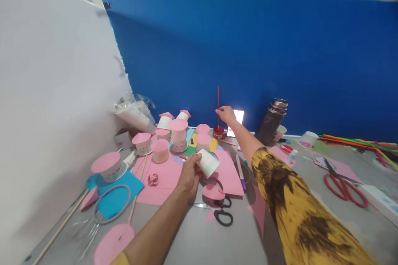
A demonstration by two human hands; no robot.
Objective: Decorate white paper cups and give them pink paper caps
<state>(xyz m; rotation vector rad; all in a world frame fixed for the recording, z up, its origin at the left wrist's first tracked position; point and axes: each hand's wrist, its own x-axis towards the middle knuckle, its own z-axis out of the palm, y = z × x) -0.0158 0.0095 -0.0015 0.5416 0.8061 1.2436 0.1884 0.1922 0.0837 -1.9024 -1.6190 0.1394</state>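
My left hand (189, 174) is wrapped round a white paper cup (208, 163), which is tilted with its wide end toward the lower right. Further back, my right hand (226, 114) pinches a thin red stick (218, 98) held upright. The stick's lower end meets a small round red pot (218, 133); I cannot tell whether it goes inside. Under the cup lie pink paper sheets (231, 178) and a cut pink paper piece (213, 191). Black-handled scissors (224, 218) rest just in front. A white marker with a purple end (240, 172) lies to the right.
Several cups with pink paper tops (160, 151) crowd the left side, near a bag of stacked cups (132, 116). A lit phone (239, 116) and a dark flask (272, 121) stand behind. Red-handled scissors (345, 188) and coloured strips (351, 143) lie right. A blue board (248, 49) closes off the back.
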